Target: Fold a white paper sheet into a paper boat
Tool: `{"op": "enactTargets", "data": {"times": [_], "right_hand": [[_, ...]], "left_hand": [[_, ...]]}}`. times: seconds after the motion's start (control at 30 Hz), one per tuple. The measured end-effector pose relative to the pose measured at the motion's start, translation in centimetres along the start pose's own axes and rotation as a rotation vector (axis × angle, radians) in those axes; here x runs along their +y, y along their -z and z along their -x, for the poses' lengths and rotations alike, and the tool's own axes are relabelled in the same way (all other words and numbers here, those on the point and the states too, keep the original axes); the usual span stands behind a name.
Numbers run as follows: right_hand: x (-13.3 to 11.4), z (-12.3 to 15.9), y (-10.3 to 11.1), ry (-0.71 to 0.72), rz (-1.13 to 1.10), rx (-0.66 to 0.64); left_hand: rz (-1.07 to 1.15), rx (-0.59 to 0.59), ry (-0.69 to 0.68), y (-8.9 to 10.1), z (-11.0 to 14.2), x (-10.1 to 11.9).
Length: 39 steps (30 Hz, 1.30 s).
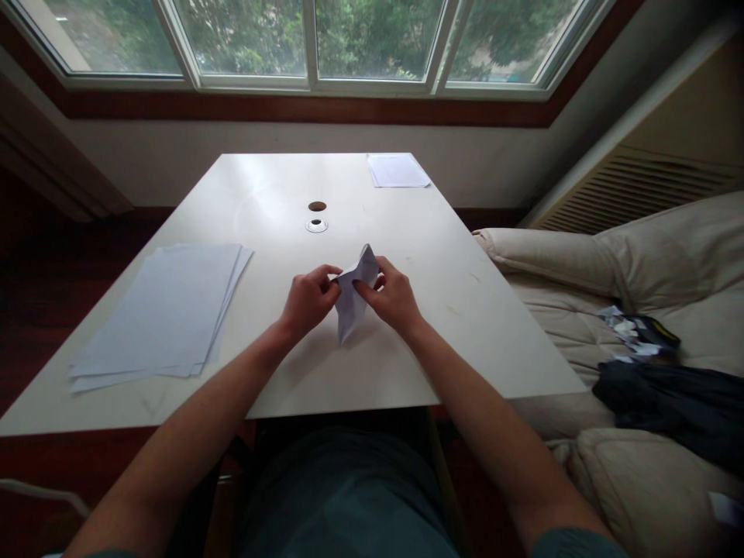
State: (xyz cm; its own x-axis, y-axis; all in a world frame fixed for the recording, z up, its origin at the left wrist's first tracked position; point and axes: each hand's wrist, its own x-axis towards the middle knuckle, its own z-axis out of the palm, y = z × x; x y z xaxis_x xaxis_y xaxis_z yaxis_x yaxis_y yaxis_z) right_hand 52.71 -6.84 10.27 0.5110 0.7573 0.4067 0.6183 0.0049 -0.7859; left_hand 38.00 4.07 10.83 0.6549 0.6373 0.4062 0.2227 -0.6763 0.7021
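Observation:
A folded piece of white paper [353,301] is held just above the white table [442,325], near its middle. My left hand [307,298] pinches its left edge with thumb and fingers closed. My right hand [393,297] grips its right side, fingers curled around the fold. The paper's lower tip points down toward the tabletop between my wrists.
A stack of white sheets [166,314] lies on the table's left side. Another sheet [397,170] lies at the far edge. A cable hole [317,206] and its cap [317,225] sit beyond my hands. A beige sofa [639,271] with dark clothing [674,403] stands to the right.

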Motion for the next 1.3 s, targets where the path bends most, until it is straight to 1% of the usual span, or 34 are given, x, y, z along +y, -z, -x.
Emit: {"op": "enactTargets", "data": {"times": [0.13, 0.23, 0.3, 0.4, 0.5, 0.6, 0.7, 0.83, 0.93, 1.0, 1.13, 1.3], "right_hand": [[0.4, 0.1, -0.5, -0.034, 0.029, 0.000], [0.6, 0.0, 0.0, -0.067, 0.073, 0.015], [0.6, 0.0, 0.5, -0.070, 0.099, 0.033], [0.4, 0.0, 1.2, -0.056, 0.151, 0.057], [0.5, -0.1, 1.5, -0.038, 0.170, 0.048], [0.8, -0.3, 1.5, 0.030, 0.145, 0.037], [1.2, -0.6, 1.4, 0.079, 0.076, 0.005], [1.3, -0.7, 1.4, 0.050, 0.009, -0.029], [1.4, -0.7, 1.7, 0.052, 0.022, -0.017], [1.5, -0.7, 2.1, 0.064, 0.027, -0.032], [1.7, -0.7, 2.4, 0.064, 0.003, -0.069], [1.9, -0.4, 2.0, 0.047, -0.088, -0.102]], "left_hand": [[-0.039, 0.001, -0.057, -0.5, 0.3, 0.0], [-0.074, 0.020, -0.085, -0.5, 0.3, 0.0], [-0.088, 0.035, -0.076, -0.4, 0.2, 0.1], [-0.066, 0.037, -0.033, -0.2, 0.1, 0.3], [-0.034, 0.033, 0.009, 0.1, 0.0, 0.4], [0.007, 0.027, 0.050, 0.4, -0.1, 0.4], [0.057, -0.005, 0.081, 0.5, -0.1, 0.4], [0.086, -0.047, 0.111, 0.7, 0.0, 0.6], [0.119, -0.055, 0.149, 0.9, -0.1, 0.5], [0.160, -0.073, 0.184, 1.2, -0.2, 0.2], [0.282, -0.142, 0.249, 1.6, -0.5, -0.4], [0.485, -0.177, 0.351, 1.7, -0.7, -0.9]]}}
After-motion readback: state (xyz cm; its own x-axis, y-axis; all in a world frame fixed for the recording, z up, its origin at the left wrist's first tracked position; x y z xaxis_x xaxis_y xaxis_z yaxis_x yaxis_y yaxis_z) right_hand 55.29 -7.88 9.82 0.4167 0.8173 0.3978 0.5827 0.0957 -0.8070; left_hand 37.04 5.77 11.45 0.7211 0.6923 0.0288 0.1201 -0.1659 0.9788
